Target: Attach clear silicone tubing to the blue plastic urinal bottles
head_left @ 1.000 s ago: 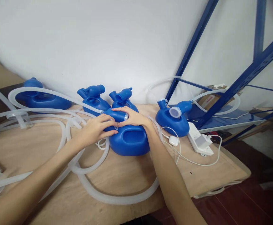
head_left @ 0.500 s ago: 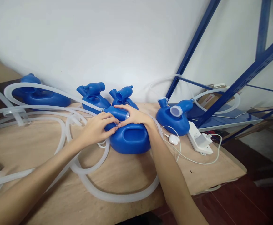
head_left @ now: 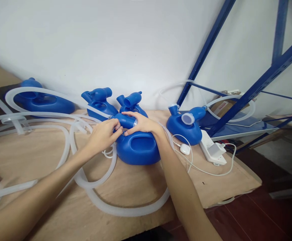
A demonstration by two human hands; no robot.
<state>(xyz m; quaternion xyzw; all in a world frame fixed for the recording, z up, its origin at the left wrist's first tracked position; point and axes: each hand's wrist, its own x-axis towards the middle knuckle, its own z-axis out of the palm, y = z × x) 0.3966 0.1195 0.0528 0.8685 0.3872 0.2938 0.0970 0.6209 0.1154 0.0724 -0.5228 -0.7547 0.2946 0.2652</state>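
A: Inspecting the blue handled jug (head_left: pixel 138 158): standing how?
B: Standing upright, with the blue tubular fitting (head_left: pixel 126 121) lying across its top.
A: Gripping?
B: Curling partway round the fitting with the right hand (head_left: pixel 142 124); pinching nearly closed beside it with the left hand (head_left: pixel 105 133), hiding any held piece.
A: Advising?
B: Probably needing firm bracing, even pressing; resting on the wooden tabletop (head_left: pixel 221 185), near the translucent hose (head_left: pixel 133 212).

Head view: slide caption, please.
Right hand on the upper cylinder of a blue jug, left hand close by, translucent hoses looping across the wooden table.
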